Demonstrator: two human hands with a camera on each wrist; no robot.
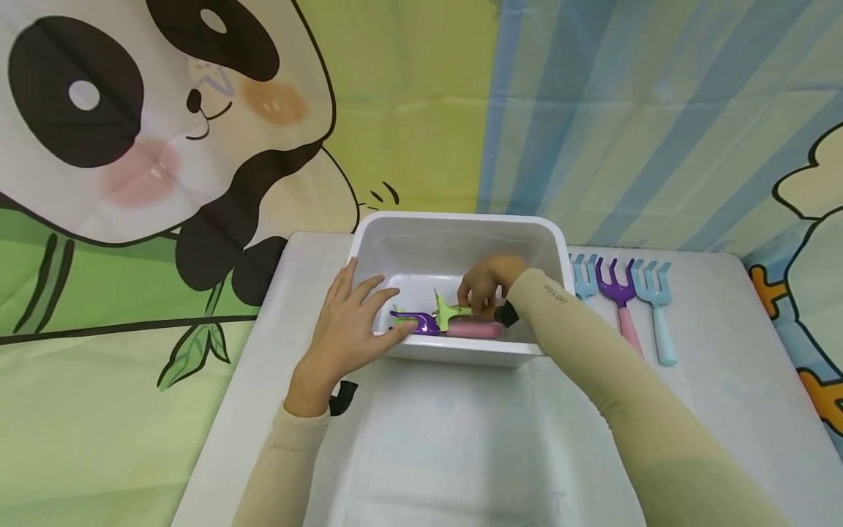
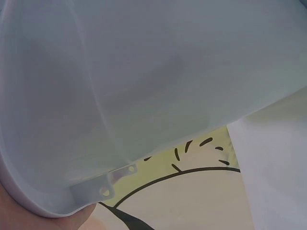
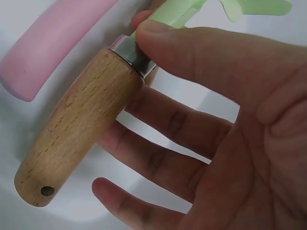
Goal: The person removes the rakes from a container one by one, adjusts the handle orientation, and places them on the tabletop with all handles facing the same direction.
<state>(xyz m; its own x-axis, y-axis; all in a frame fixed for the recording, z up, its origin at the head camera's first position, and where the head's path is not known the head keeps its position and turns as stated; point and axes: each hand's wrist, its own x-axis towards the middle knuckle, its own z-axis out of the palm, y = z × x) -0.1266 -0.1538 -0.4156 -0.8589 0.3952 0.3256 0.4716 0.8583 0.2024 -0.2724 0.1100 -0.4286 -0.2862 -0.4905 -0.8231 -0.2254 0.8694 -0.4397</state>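
Note:
Inside the white bin (image 1: 461, 351), my right hand (image 1: 490, 282) pinches a light green garden hand rake (image 1: 448, 313) between thumb and fingers. The right wrist view shows the grip at the metal collar, above the wooden handle (image 3: 79, 129). Alongside it in the bin lies a purple hand rake (image 1: 421, 322) with a pink handle (image 3: 53, 48). Another bit of green shows behind the purple head, mostly hidden. My left hand (image 1: 352, 315) rests on the bin's front left corner, fingers spread and thumb over the front rim. The left wrist view shows mostly the bin's outer wall (image 2: 144, 86).
Right of the bin, a purple hand fork (image 1: 617, 291) with a pink handle lies between two light blue hand forks, one (image 1: 661, 315) on its right. They rest on a white-covered table (image 1: 448, 439). A printed panda cloth (image 1: 408, 95) hangs behind.

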